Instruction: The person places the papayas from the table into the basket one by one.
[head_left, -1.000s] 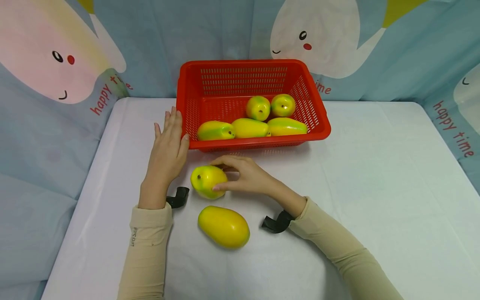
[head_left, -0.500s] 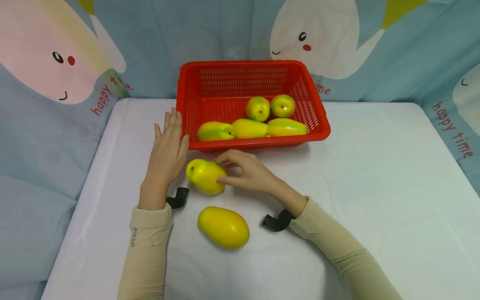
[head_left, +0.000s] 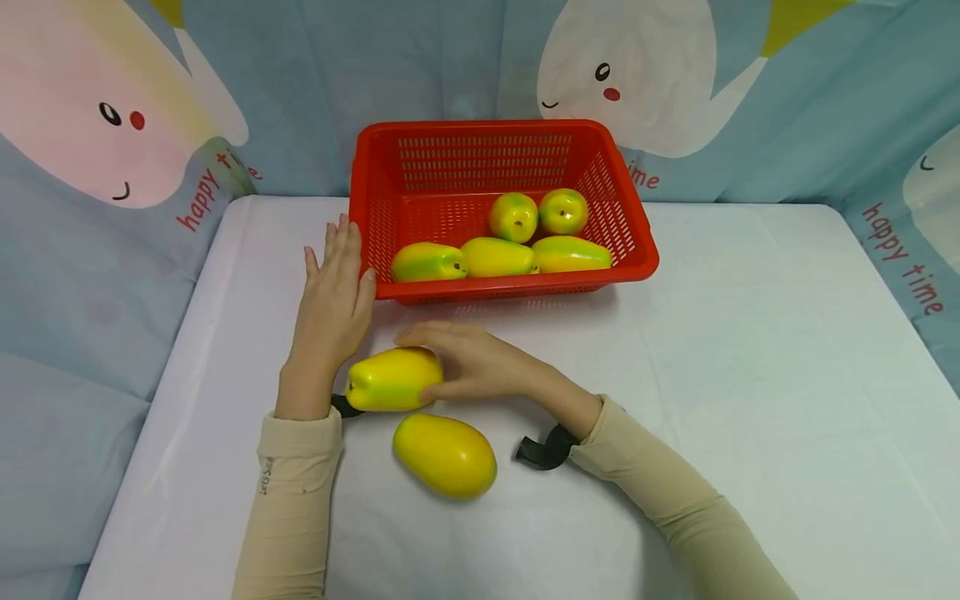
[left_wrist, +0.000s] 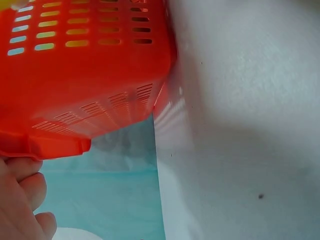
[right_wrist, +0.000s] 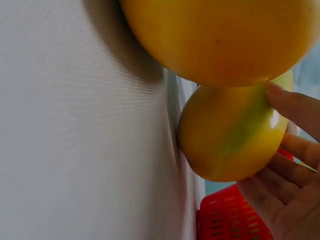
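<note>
A yellow-green papaya [head_left: 390, 382] lies sideways in front of the basket, its narrow end toward my left wrist. My right hand [head_left: 476, 362] holds it by the rounded right end, thumb on the near side and fingers over the far side. In the right wrist view, the thumb and fingers curl about this papaya [right_wrist: 230, 135]. My left hand [head_left: 332, 296] lies along the left end of the red basket [head_left: 517, 289], fingers straight. In the left wrist view, its fingertips touch the basket's rim [left_wrist: 50, 147]. A second papaya [head_left: 446, 457] rests on the table just nearer.
Several papayas sit inside the basket, such as one [head_left: 427, 262] at its front left. Black curved pieces, one of them the wrist mount [head_left: 546, 450], stick out by both wrists. A blue printed curtain [head_left: 450, 58] hangs behind the white-covered table [head_left: 750, 350].
My right hand has turned the papaya so its narrow end points left, first shifting it slightly away, then drawing it nearer. My left hand keeps its place at the basket.
</note>
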